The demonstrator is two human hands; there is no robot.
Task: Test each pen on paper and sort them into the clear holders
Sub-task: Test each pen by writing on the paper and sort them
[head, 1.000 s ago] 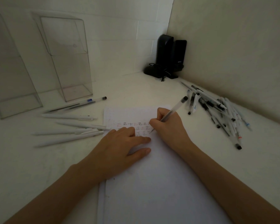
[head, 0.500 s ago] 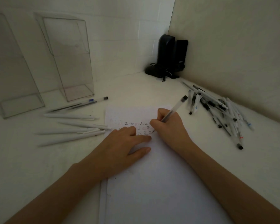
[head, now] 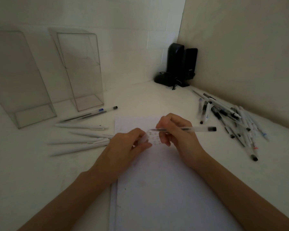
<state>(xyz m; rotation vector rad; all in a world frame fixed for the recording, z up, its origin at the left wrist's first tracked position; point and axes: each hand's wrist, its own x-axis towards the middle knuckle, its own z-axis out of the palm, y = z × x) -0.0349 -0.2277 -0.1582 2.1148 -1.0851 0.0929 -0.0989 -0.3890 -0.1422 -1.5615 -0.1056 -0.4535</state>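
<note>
Right hand (head: 177, 133) grips pen (head: 193, 129) over paper (head: 157, 189), long axis left-right, tip toward left hand (head: 127, 145). Left hand pinches what looks like a clear cap (head: 144, 138), just beside tip. Capping probably next: cap mouth must align with tip.

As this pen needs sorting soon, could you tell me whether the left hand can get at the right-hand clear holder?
Probably yes: only white pens lying flat sit between the left hand and that holder, and it could pass over them. Its fingers pinch what looks like a cap, though.
</note>
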